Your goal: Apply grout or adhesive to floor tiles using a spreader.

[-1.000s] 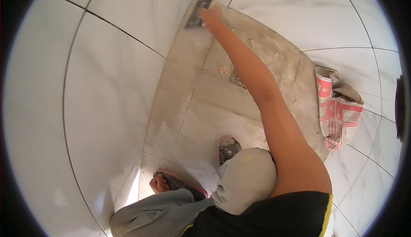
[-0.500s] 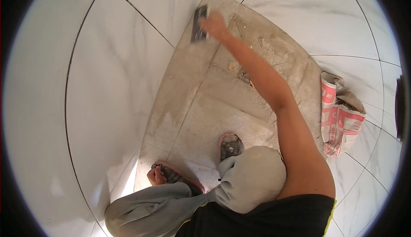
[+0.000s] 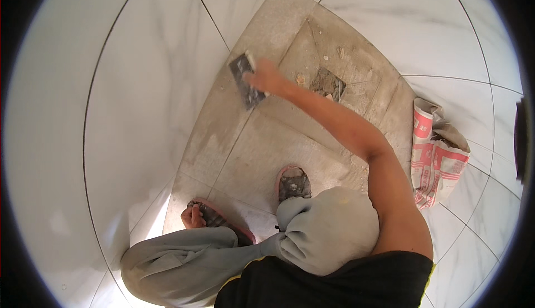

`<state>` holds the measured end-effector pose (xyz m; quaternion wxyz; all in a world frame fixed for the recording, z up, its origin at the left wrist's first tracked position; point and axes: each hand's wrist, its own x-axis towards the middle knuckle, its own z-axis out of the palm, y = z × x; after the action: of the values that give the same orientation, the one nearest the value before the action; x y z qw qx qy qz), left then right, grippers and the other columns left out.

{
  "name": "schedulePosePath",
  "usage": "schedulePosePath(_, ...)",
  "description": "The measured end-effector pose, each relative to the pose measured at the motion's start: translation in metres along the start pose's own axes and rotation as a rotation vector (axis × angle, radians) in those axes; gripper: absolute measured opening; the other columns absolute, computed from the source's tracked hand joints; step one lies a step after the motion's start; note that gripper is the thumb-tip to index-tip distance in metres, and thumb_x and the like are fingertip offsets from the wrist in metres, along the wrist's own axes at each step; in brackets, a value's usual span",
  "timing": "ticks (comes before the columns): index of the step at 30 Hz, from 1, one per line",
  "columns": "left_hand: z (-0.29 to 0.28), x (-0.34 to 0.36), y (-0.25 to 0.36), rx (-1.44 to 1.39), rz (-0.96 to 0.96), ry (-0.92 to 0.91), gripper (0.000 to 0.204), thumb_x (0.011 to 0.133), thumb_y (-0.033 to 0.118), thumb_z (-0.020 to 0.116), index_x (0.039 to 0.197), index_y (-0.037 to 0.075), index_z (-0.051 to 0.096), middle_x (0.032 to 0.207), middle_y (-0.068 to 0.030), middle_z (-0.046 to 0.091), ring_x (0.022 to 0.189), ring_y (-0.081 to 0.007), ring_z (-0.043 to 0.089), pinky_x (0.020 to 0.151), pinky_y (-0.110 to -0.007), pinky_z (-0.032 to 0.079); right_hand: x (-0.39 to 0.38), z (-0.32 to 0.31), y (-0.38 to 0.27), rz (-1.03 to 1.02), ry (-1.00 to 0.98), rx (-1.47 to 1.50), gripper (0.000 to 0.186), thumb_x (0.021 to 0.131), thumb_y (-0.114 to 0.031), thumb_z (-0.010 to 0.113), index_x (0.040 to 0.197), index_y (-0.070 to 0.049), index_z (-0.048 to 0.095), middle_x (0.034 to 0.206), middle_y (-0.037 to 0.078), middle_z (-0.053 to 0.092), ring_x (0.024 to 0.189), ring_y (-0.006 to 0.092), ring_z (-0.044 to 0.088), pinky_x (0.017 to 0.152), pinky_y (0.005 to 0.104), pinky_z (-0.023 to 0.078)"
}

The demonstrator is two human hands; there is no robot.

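My right hand (image 3: 266, 78) grips a dark flat rectangular tool (image 3: 245, 79) with pale smears and a cream edge. It is at the left side of the dusty tiled floor (image 3: 239, 141), near the white wall; slight blur hides its exact kind. Down at the lower left, my left hand (image 3: 193, 217) shows past my bent knee, beside the toe of my left shoe (image 3: 214, 217). Its fingers are curled; whether anything is in them I cannot make out.
A dirt-filled square recess (image 3: 329, 84) breaks the floor, with crumbs around it. At the right stands a crumpled red-and-white paper sack (image 3: 437, 157). White marble-look wall tiles (image 3: 150, 85) rise on the left and far sides. My right shoe (image 3: 293, 182) rests mid-floor.
My right hand has drawn the tool back toward me and slightly left, and the tool has turned. The square recess, mostly behind my forearm before, now shows. My left hand stays by the shoe.
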<state>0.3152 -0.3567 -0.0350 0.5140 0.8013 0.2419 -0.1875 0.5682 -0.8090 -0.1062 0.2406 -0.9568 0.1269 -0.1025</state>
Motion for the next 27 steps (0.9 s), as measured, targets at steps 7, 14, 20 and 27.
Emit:
schedulePosePath(7, -0.002, 0.005, 0.006, 0.095, 0.046, -0.049, 0.043, 0.087, 0.031, 0.061, 0.055, 0.005, 0.049, 0.041, -0.0018, 0.043, 0.031, -0.0101, 0.039, 0.031, -0.027, 0.026, 0.037, -0.030, 0.026, 0.044, -0.362, 0.069, 0.057, 0.080, -0.051, 0.060, 0.076, 0.006, 0.064, 0.097, 0.027, 0.061, 0.100, 0.0341, 0.056, 0.086, 0.0461, 0.042)
schedulePosePath(14, -0.008, 0.002, -0.008, 0.060, 0.037, -0.060, 0.042, 0.088, 0.030, 0.059, 0.055, 0.005, 0.050, 0.040, -0.0024, 0.043, 0.031, -0.0103, 0.038, 0.031, -0.027, 0.026, 0.055, -0.095, 0.097, 0.070, -0.338, 0.860, 0.046, 0.088, -0.041, 0.059, 0.095, 0.004, 0.064, 0.081, 0.014, 0.069, 0.073, 0.0210, 0.066, 0.069, 0.0346, 0.053)
schedulePosePath(20, -0.002, 0.013, -0.004, -0.013, -0.009, -0.090, 0.042, 0.087, 0.030, 0.060, 0.056, 0.006, 0.049, 0.040, -0.0017, 0.042, 0.031, -0.0100, 0.037, 0.031, -0.027, 0.025, 0.058, -0.080, 0.152, 0.171, -0.128, -0.046, 0.055, 0.082, -0.047, 0.062, 0.092, 0.007, 0.063, 0.073, 0.016, 0.067, 0.068, 0.0242, 0.065, 0.068, 0.0382, 0.052)
schedulePosePath(27, -0.002, 0.008, -0.005, -0.012, -0.014, -0.052, 0.039, 0.087, 0.026, 0.060, 0.056, 0.005, 0.049, 0.043, -0.0017, 0.043, 0.032, -0.0096, 0.037, 0.031, -0.027, 0.025, 0.089, -0.082, 0.168, 0.226, -0.394, 0.106, 0.057, 0.080, -0.053, 0.061, 0.081, 0.004, 0.066, 0.063, 0.018, 0.062, 0.066, 0.0276, 0.065, 0.068, 0.0411, 0.051)
